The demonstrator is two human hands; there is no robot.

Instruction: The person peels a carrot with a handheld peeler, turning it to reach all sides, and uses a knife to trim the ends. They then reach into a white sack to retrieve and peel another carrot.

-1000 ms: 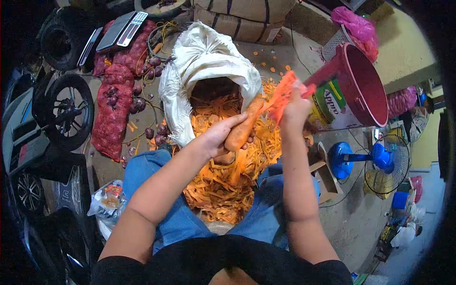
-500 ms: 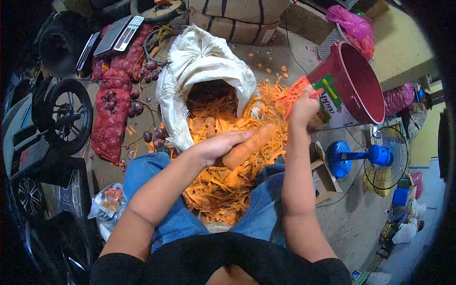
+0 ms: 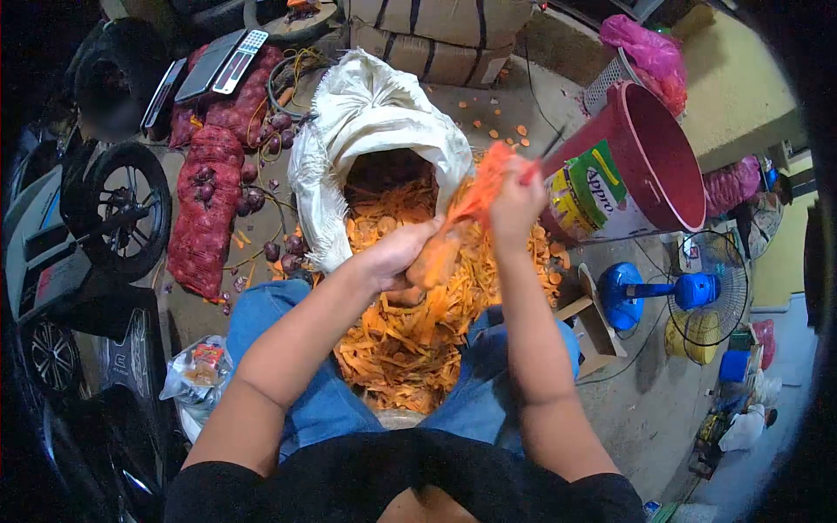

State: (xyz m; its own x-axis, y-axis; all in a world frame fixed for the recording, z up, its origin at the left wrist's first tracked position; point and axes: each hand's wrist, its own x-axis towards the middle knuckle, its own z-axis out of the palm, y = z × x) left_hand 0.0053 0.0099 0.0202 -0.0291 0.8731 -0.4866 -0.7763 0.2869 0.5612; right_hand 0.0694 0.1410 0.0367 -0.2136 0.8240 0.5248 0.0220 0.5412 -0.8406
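My left hand is closed round the lower end of a large carrot, over a heap of orange peelings between my knees. In my right hand is a red-orange peeler, blurred by motion, its head against or just over the carrot's upper end. A white sack lies open behind the peelings, with carrots and shavings at its mouth.
A red bucket stands tilted at the right, near a blue fan and a cardboard box. Red net bags of onions, a scale and a motorbike wheel are at the left.
My right hand has moved left and down with the peeler, from beside the bucket to the carrot. My left hand still holds the carrot, now more upright.
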